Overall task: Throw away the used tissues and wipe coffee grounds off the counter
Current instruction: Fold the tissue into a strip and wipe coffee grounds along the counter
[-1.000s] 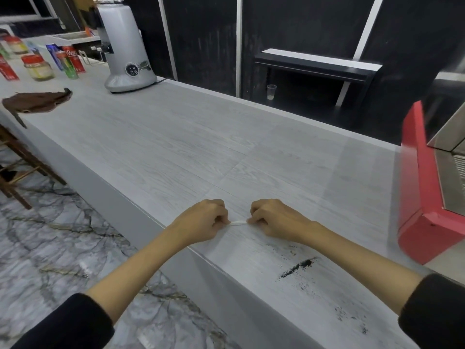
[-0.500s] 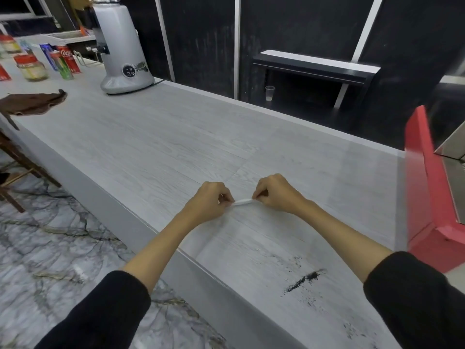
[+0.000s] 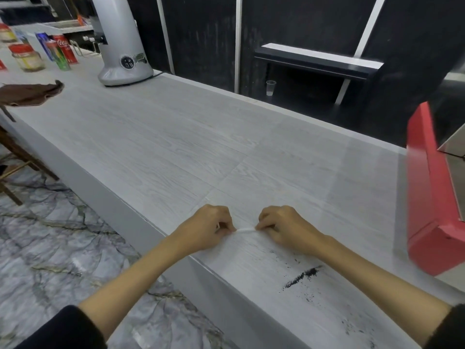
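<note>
A thin white strip of tissue (image 3: 246,229) is stretched between both hands just above the grey wood-grain counter (image 3: 176,147), near its front edge. My left hand (image 3: 208,229) pinches its left end with fingers curled. My right hand (image 3: 281,226) pinches the right end the same way. Dark coffee grounds (image 3: 302,275) lie in a short streak to the right of and nearer than my hands, with scattered specks (image 3: 352,328) further right along the front edge.
A brown cloth (image 3: 32,94) lies at the counter's far left. A grey coffee grinder (image 3: 120,44), cans (image 3: 63,52) and a jar (image 3: 27,59) stand at the back left. A red machine (image 3: 432,197) stands at the right. A marble floor (image 3: 50,248) lies below.
Both hands kept pinching the tissue strip and stayed close together. The view shifted, so the hands and the grounds sit slightly differently in the frame.
</note>
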A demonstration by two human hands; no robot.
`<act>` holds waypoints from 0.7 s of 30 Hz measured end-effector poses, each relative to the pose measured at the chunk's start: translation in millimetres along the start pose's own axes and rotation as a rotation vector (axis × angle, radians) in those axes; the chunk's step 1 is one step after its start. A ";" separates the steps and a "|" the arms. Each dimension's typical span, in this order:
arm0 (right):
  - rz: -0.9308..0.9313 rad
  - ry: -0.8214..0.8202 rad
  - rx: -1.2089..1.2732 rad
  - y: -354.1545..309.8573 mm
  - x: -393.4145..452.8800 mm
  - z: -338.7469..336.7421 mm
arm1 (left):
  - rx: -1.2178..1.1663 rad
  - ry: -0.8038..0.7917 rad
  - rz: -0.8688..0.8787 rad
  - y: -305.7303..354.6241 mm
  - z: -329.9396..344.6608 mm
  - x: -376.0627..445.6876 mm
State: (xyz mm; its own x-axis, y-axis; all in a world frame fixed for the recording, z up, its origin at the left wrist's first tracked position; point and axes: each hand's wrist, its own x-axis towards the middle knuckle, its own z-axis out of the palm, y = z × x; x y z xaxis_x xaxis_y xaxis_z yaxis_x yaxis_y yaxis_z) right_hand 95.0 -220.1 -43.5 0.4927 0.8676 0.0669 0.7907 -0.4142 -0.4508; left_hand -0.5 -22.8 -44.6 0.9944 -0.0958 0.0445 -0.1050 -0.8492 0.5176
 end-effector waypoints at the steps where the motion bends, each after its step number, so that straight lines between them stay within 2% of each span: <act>1: -0.006 -0.029 0.002 -1.9 -6.0 -0.5 | -0.007 -0.016 0.004 2.8 1.6 -4.1; 4: 0.016 -0.056 0.048 -2.6 -5.4 -7.2 | -0.014 -0.024 -0.001 6.6 -1.1 -4.6; 8: 0.047 0.036 0.079 1.9 26.7 -13.2 | -0.040 0.075 -0.065 -3.8 -13.4 10.4; 12: 0.028 0.001 0.066 0.8 45.4 -3.3 | -0.031 0.097 -0.122 -15.4 -11.9 6.4; 21: -0.030 -0.038 0.075 6.2 18.9 -1.7 | -0.039 0.122 -0.130 4.2 4.7 -13.0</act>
State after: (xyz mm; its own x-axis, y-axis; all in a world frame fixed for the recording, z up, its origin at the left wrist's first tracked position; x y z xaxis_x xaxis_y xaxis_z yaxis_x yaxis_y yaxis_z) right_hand 109.9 -206.8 -43.5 0.4534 0.8900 0.0480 0.7750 -0.3670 -0.5145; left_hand -14.0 -27.6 -47.0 0.9938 0.0798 0.0772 0.0232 -0.8293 0.5584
